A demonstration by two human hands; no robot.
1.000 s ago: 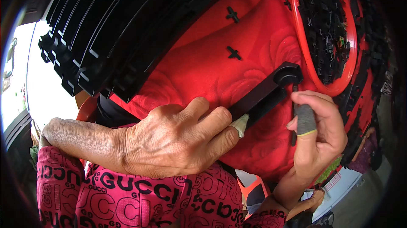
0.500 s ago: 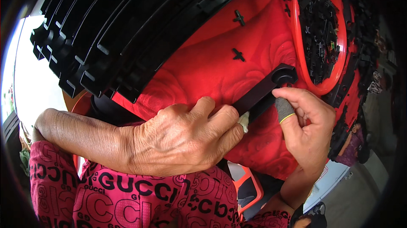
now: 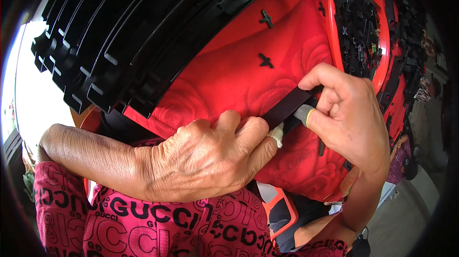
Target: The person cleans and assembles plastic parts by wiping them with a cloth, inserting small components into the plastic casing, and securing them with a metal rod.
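Note:
My left hand (image 3: 205, 161) is closed around the near end of a long black plastic strip (image 3: 287, 109), which slants up to the right over red cloth. Pale fabric (image 3: 277, 135) shows by its fingers, perhaps a finger cover. My right hand (image 3: 351, 113) grips the strip's far end, forefinger on the upper edge. Its thumb, in a grey finger cover with a yellow rim, presses from below. The rounded end of the strip is hidden behind this hand. Just below the right hand, a small thin dark sliver (image 3: 321, 148) shows against the cloth.
Long black plastic strips (image 3: 129, 46) lie stacked at the upper left. Two small black crosses (image 3: 266, 61) rest on the red rose-patterned cloth (image 3: 229, 80). A red-rimmed basin (image 3: 333, 32) of small black pieces stands at upper right, with more black parts (image 3: 404, 61) beyond it.
My right hand has moved up and over the strip's far end, covering the rounded tip that showed before. The dark sliver below it has come into view. My left hand has barely moved.

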